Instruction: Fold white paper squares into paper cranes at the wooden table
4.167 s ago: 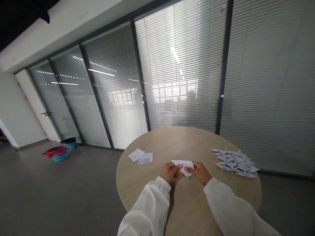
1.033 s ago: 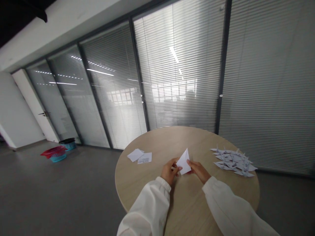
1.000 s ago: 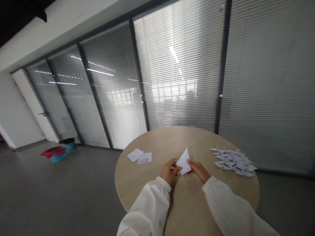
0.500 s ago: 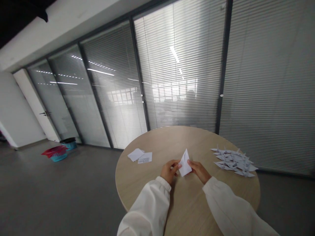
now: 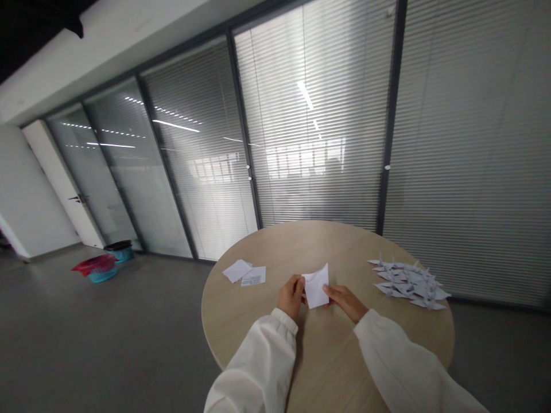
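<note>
A folded piece of white paper [image 5: 317, 290] is held between my two hands, just over the near middle of the round wooden table [image 5: 327, 350]. My left hand [image 5: 292, 296] pinches its left edge, thumb on top. On the right edge, my right hand [image 5: 344, 300] grips it with the thumb on the face and the fingers beneath. The paper looks roughly square, with one pointed corner at the upper right and a crease along its top. The fingers under the paper are partly hidden.
Several folded paper cranes [image 5: 408, 282] lie heaped at the table's right. Some loose white paper sheets [image 5: 253, 276], one printed, lie at the left. On the floor far left stand a blue bin with a red liner [image 5: 97, 267] and another blue bin [image 5: 120, 250]. A glass partition with blinds [image 5: 318, 172] rises behind.
The paper has gone from a narrow kite shape with a top point to a wider, squarer shape. My left hand has shifted slightly left and up its edge.
</note>
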The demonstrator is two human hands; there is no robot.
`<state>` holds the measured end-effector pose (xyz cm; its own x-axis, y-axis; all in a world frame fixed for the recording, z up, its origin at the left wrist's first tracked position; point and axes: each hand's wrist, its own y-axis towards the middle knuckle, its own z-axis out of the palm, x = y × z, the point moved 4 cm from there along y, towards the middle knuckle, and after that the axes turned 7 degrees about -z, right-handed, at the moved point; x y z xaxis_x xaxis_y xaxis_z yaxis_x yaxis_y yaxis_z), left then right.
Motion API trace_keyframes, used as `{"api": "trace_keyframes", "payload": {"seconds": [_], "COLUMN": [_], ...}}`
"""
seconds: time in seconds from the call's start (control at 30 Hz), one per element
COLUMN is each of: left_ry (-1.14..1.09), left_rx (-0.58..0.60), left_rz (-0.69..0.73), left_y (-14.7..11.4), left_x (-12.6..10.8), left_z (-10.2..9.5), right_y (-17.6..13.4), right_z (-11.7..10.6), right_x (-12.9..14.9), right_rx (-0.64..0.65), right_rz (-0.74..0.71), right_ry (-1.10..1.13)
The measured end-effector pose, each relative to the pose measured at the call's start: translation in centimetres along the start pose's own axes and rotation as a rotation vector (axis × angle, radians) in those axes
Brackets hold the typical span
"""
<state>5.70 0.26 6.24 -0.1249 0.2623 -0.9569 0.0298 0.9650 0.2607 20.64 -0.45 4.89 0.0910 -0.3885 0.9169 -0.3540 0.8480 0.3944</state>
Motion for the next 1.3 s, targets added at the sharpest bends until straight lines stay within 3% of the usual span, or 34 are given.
{"api": "trace_keyframes", "payload": {"seconds": [0.2, 0.3, 0.53, 0.7, 0.83, 1.07, 1.3], "left_ry": [-0.213, -0.234, 0.162, 0.325, 0.235, -0.013, -0.224], "left_rx": [0.032, 0.053, 0.023, 0.038, 0.015, -0.064, -0.039], "left_rz": [-0.147, -0.148, 0.040, 0.119, 0.121, -0.008, -0.161], "left_y": [0.6, 0.8, -0.3, -0.8, -0.8, 0.1, 0.6], "left_x": [1.1, 1.2, -0.1, -0.7, -0.8, -0.1, 0.9], "left_z": [0.1, 0.1, 0.4, 0.5, 0.2, -0.1, 0.0], "right_y": [-0.1, 0.0, 0.5, 0.5, 0.5, 0.4, 0.1], "right_z": [0.3, 0.1, -1.3, -1.3, -1.1, -1.3, -1.5], "right_x": [0.7, 0.4, -0.9, -2.0, -1.5, -0.3, 0.1], "right_rx": [0.054, 0.025, -0.225, -0.255, -0.231, -0.193, -0.203], "right_rz": [-0.002, 0.019, 0.090, 0.136, 0.125, -0.008, -0.054], "right_ry": [-0.125, -0.147, -0.043, 0.012, 0.083, 0.050, 0.015]}}
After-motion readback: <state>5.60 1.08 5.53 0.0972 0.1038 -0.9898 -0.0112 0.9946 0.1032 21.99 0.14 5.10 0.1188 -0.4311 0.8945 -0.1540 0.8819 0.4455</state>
